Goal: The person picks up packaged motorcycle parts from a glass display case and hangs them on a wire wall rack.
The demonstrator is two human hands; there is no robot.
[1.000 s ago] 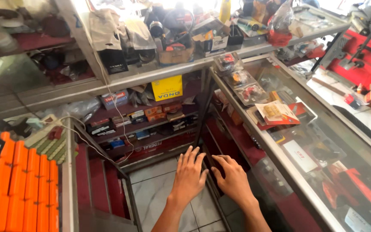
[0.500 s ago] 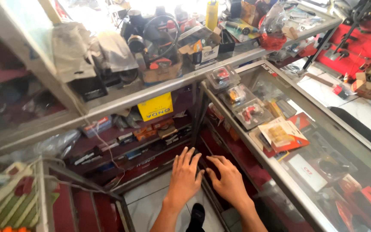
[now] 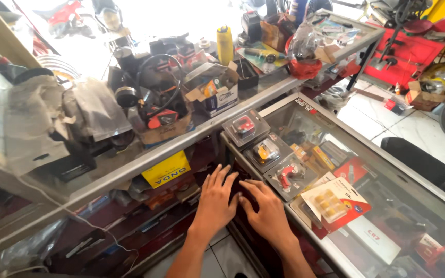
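Glass display counters [image 3: 387,170] crowded with packaged parts fill the head view. Both hands, the left hand [image 3: 215,198] and right hand [image 3: 269,213], are pressed flat and unclenched against the dark sliding panel [image 3: 240,195] below the counter edge, as half a second earlier; only the viewpoint has swung right.

Parts shop: glass display counter [image 3: 387,170], packaged spares [image 3: 330,203].

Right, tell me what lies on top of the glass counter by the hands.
On the glass counter: three blister packs in a row and a red card pack. Goods below are unclear through the glass.
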